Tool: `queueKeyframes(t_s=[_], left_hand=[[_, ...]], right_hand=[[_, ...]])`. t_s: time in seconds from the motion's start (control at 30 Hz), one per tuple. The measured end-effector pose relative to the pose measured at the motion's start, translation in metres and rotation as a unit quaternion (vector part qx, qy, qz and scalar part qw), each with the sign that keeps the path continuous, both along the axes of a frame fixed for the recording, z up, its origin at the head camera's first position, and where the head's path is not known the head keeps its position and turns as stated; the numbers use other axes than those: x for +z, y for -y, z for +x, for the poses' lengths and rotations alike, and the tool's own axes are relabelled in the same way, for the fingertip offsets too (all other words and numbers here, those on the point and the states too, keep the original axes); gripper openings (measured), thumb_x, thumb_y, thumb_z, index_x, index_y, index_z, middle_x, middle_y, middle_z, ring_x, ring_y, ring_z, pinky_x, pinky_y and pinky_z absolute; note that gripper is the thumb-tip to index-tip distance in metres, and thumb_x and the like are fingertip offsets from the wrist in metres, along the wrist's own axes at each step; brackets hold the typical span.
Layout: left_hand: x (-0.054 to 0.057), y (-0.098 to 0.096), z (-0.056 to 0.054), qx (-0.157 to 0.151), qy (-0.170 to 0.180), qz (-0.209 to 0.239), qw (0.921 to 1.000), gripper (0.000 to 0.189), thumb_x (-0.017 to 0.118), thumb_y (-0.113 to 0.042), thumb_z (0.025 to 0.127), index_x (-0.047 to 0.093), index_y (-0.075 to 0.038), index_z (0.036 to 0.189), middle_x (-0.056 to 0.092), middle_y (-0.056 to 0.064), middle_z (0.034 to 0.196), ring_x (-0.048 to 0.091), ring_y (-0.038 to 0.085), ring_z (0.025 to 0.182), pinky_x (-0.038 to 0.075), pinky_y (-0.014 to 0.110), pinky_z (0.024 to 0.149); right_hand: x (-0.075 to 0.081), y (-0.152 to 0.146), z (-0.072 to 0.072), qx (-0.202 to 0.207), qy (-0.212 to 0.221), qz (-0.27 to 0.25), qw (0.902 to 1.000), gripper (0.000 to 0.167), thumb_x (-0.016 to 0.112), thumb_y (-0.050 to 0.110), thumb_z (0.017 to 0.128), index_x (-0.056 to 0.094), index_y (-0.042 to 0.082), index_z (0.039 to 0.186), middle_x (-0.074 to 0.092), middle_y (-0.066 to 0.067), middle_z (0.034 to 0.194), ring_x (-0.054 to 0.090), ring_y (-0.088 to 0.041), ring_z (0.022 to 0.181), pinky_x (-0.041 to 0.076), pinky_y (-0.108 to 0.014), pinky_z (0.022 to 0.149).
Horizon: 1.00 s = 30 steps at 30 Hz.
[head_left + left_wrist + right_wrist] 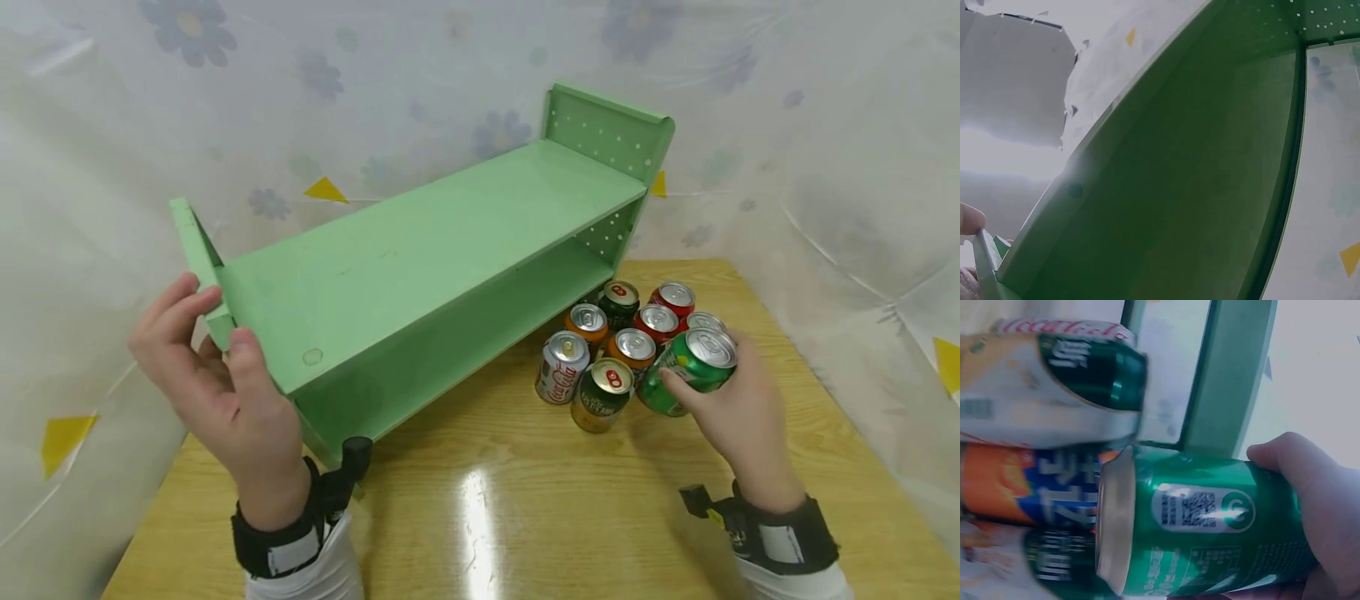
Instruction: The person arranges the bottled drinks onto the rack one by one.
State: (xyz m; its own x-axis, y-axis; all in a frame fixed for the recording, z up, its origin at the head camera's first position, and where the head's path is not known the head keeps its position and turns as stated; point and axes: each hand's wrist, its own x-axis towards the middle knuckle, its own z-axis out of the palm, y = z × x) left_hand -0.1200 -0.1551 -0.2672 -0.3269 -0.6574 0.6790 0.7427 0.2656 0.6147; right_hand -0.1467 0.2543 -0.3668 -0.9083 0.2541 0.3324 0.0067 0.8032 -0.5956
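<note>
A light green shelf unit (420, 250) slants across the table, its long side facing me. My left hand (225, 400) grips its near left end panel between thumb and fingers. In the left wrist view a finger (971, 220) sits at that panel's edge, and the green board (1179, 162) fills the middle. With my right hand (750, 425) I hold a green drink can (686, 375), thumb on its near side. It leans slightly beside a cluster of cans. The right wrist view shows the same can (1210, 537) close up, its far fingers mostly hidden.
Several cans stand close together by the shelf's right front: a white Coca-Cola can (561, 379), a green-gold can (597, 404), an orange can (633, 350), a red can (675, 300). The wooden table (540, 500) meets a flowered plastic sheet (420, 83) behind.
</note>
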Motion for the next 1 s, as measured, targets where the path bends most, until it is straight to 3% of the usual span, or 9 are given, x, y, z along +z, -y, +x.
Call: queueKeyframes(t_s=[0.17, 0.43, 0.6, 0.73, 0.83, 1.0], left_hand=[[-0.002, 0.001, -0.002, 0.01, -0.007, -0.014, 0.9998, 0.03, 0.046, -0.003, 0.087, 0.059, 0.008, 0.112, 0.051, 0.015, 0.13, 0.049, 0.033, 0.126, 0.049, 0.025, 0.081], [-0.005, 0.003, -0.004, 0.019, -0.002, -0.023, 0.9995, 0.032, 0.048, -0.005, 0.086, 0.059, 0.008, 0.114, 0.05, 0.015, 0.132, 0.049, 0.033, 0.126, 0.049, 0.026, 0.081], [-0.007, 0.003, -0.004, 0.029, 0.001, -0.031, 0.9991, 0.034, 0.047, -0.004, 0.085, 0.059, 0.008, 0.115, 0.051, 0.015, 0.132, 0.049, 0.033, 0.126, 0.048, 0.026, 0.082], [-0.007, 0.003, -0.004, 0.038, 0.004, -0.035, 0.9986, 0.035, 0.047, -0.005, 0.085, 0.059, 0.008, 0.115, 0.052, 0.014, 0.132, 0.049, 0.032, 0.127, 0.045, 0.024, 0.081], [-0.007, 0.002, -0.005, 0.046, 0.003, -0.036, 0.9983, 0.035, 0.048, -0.005, 0.084, 0.058, 0.008, 0.115, 0.052, 0.014, 0.132, 0.048, 0.032, 0.127, 0.043, 0.024, 0.079], [-0.009, 0.003, -0.007, 0.05, 0.0, -0.035, 0.9981, 0.035, 0.047, -0.003, 0.083, 0.058, 0.008, 0.114, 0.052, 0.015, 0.132, 0.048, 0.032, 0.128, 0.042, 0.024, 0.079]], right_hand=[[0.019, -0.001, -0.009, 0.015, -0.014, 0.002, 0.9998, 0.081, 0.083, 0.032, 0.083, 0.042, -0.003, 0.144, 0.059, -0.029, 0.123, 0.061, -0.045, 0.102, 0.047, -0.049, 0.073], [0.05, 0.009, -0.028, 0.078, -0.038, 0.013, 0.9961, 0.078, 0.084, 0.03, 0.082, 0.045, -0.005, 0.14, 0.057, -0.027, 0.125, 0.059, -0.046, 0.107, 0.05, -0.062, 0.082], [0.071, 0.016, -0.04, 0.109, -0.036, 0.006, 0.9934, 0.079, 0.085, 0.031, 0.081, 0.045, 0.0, 0.141, 0.058, -0.025, 0.127, 0.061, -0.043, 0.106, 0.052, -0.052, 0.081], [0.088, 0.021, -0.047, 0.118, -0.034, 0.011, 0.9924, 0.08, 0.084, 0.034, 0.082, 0.043, 0.001, 0.143, 0.059, -0.025, 0.127, 0.062, -0.043, 0.105, 0.051, -0.055, 0.08], [0.101, 0.025, -0.05, 0.123, -0.04, 0.02, 0.9914, 0.079, 0.083, 0.035, 0.082, 0.043, 0.001, 0.141, 0.059, -0.023, 0.126, 0.061, -0.042, 0.102, 0.05, -0.049, 0.078], [0.121, 0.032, -0.057, 0.138, -0.05, 0.033, 0.9887, 0.079, 0.083, 0.036, 0.082, 0.044, 0.003, 0.142, 0.059, -0.021, 0.127, 0.062, -0.038, 0.1, 0.043, -0.021, 0.072]])
